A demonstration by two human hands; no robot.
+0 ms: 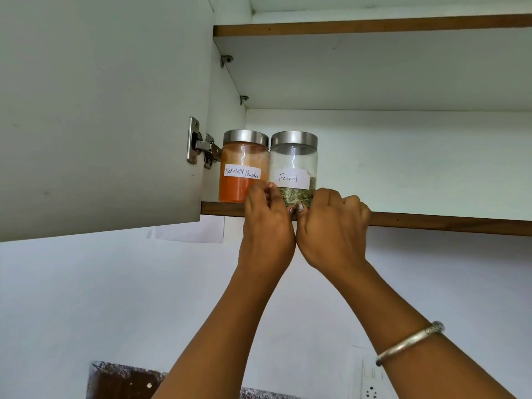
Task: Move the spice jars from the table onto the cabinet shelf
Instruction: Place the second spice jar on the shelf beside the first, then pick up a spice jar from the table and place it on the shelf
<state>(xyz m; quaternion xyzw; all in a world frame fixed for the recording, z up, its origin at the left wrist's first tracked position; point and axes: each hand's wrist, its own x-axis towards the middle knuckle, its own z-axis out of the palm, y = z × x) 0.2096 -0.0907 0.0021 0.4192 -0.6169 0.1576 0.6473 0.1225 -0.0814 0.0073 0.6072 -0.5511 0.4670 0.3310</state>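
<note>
**Two jars up, counter out of sight**

Nearest me are the raised arms, with one silver bangle (408,341) on the right wrist. Above them the two hands meet at the shelf's front edge. The left hand (266,217) and right hand (335,226) both have their fingers curled in at the foot of the fennel jar (293,168), the thumbs tucked under its front. They seem to be gripping it from either side, though the left fingers also overlap the neighbouring jar's corner.

That jar stands upright on the cabinet shelf (431,223), close to the front edge. Touching it on the left is the red chilli powder jar (243,165), hard against the cabinet's side by the one door hinge (201,146).

So I count two jars shelved, both steel-lidded and labelled, with the second apparently just being settled. The long stretch of shelf to the right holds nothing else. A second, higher shelf (374,25) sits above. The counter isn't visible, so I can't say whether more jars wait there.
</note>
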